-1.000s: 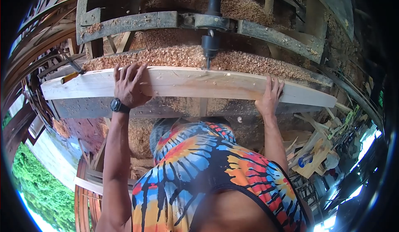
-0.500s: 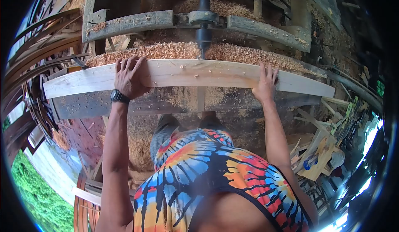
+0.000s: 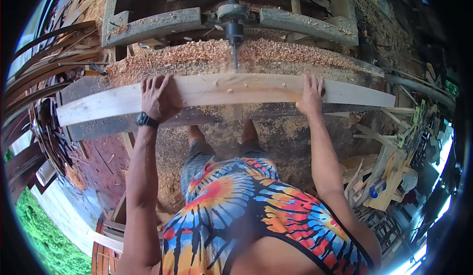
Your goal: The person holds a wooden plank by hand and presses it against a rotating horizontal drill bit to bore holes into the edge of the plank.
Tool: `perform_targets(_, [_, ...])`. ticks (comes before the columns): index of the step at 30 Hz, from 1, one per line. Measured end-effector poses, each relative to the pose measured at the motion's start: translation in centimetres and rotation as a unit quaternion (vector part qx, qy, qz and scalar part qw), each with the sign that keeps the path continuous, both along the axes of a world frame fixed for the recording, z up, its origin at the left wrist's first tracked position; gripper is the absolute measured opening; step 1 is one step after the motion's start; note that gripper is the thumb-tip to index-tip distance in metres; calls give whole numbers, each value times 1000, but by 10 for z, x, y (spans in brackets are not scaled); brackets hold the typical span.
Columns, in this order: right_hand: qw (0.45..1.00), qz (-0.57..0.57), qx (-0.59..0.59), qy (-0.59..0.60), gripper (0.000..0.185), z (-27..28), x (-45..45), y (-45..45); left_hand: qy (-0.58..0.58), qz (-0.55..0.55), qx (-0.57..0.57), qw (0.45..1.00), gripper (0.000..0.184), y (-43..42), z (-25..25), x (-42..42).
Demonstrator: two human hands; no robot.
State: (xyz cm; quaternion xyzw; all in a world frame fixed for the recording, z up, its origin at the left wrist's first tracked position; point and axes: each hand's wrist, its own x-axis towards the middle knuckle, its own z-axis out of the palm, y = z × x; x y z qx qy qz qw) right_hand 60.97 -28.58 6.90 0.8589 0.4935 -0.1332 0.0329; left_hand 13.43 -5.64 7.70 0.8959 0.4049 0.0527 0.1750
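The left hand (image 3: 160,97) grips a long pale board (image 3: 239,88), its fingers spread across the upper face toward the far edge; a watch (image 3: 147,120) circles the wrist. The right hand (image 3: 310,96) holds the same board nearer its other end, fingers close together over the far edge, thumb toward the near one. The board lies flat, crosswise before the body, on a dark table (image 3: 104,128). Beyond its middle stands a slim metal bit (image 3: 236,58), just beside the far edge; whether they touch cannot be told. Wood shavings (image 3: 182,54) are heaped behind the bit, and loose chips dot the board. A wooden beam (image 3: 308,25) crosses farther back; curved strips (image 3: 54,34) are stacked at left.

Judged from these signs, the cutting is under way: the board is in place and firmly held, but how much of its edge is finished or left cannot be told.
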Motion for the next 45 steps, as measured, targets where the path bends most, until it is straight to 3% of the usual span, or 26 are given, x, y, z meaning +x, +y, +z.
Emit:
perform_targets(8, [999,18,-32,3,96,26,-4,-16,-10,27,16,999,108,-51,3,-3])
perform_targets(29, [999,40,-13,15,95,20,10,-7,20,30,-26,999,104,-33,6,6])
perform_targets(45, [999,41,-20,18,103,19,12,-2,36,23,-23,999,114,-28,2,4])
